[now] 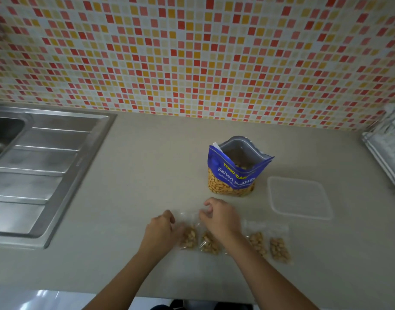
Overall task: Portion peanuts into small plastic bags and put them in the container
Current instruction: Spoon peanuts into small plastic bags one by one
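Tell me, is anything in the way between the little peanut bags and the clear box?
Nothing visible is. Bare counter lies between the small bags and the clear container. The blue peanut pouch stands to the container's left, off that path.

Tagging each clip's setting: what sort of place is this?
Most likely a home kitchen: a stainless steel sink with ribbed drainboard is set into the countertop, a mosaic-tiled backsplash runs behind it, and a salted peanuts bag stands on the counter.

Both arms reach forward, left hand (pixel 162 227) and right hand (pixel 222 217) close together, curled fingers pinching a small bag (pixel 189 237).
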A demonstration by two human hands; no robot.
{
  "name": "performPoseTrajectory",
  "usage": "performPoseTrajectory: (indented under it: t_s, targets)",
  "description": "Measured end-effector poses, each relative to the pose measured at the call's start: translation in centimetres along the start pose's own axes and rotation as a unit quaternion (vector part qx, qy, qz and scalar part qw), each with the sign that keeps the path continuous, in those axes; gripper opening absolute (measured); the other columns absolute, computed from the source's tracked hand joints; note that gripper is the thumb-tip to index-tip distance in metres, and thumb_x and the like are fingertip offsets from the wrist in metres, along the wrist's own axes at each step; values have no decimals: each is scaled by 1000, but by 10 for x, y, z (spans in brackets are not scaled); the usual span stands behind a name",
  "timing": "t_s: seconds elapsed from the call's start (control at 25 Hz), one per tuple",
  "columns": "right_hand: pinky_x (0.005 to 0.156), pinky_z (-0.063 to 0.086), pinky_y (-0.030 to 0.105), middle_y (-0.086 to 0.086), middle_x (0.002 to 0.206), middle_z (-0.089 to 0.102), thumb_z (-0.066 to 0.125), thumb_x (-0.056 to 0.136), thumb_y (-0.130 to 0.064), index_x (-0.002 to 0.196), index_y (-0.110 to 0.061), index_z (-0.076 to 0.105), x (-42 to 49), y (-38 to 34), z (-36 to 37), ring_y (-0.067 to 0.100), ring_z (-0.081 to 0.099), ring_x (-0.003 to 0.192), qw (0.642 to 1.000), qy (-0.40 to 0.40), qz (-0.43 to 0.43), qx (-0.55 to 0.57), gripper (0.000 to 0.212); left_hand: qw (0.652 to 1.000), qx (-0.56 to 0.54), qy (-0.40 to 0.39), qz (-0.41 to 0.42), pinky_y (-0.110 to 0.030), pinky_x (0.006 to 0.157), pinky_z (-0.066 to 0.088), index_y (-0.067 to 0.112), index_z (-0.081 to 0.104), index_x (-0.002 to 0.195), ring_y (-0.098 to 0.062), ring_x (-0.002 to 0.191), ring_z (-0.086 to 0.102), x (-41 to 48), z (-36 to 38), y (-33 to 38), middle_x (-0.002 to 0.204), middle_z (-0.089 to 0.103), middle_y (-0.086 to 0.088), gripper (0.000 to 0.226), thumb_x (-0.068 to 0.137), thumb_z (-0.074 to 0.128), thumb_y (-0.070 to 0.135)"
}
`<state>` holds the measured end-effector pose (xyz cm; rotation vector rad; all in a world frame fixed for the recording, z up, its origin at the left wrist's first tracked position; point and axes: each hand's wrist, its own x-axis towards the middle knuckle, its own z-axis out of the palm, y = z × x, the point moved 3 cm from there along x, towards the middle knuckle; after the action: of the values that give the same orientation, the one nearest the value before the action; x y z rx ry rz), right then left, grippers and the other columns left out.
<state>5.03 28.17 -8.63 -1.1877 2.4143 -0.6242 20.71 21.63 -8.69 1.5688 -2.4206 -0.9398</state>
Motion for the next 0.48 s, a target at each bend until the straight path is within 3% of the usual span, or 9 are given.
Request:
performPoseTrajectory:
  t_s: [0.08,0.2,0.36,0.48]
  targets:
    - [73,50,28,-5,86,70,60,82,-31,97,-21,65,2,2,-11,16,64,82,998,27,8,51,19,998,-41,54,12,-23,64,37,10,61,86,-19,70,57,13,-18,13,67,61,1,21,86,59,30]
    - [63,47,23,-10,65,62,63,83,-29,83,-20,66,3,-1,-35,5,57,57,987,79,3,137,9,987,-107,97,69,-16,64,35,9,70,88,-13,68,56,36,-41,53,74,67,-1,16,87,59,22]
    - [54,44,18,-12,52,56,64,80,-33,71,-19,65,-12,-20,-80,8,57,54,951,211,-81,212,16,966,-185,129,127,-10,65,41,13,70,95,-8,74,58,67,-66,111,82,66,4,20,90,57,28]
    - [54,37,8,-13,59,56,58,82,-35,71,-15,64,-14,-26,-122,0,53,55,906,343,-139,205,23,964,-178,107,165,-6,62,42,12,66,106,-6,84,58,84,-72,137,96,68,1,30,90,56,35]
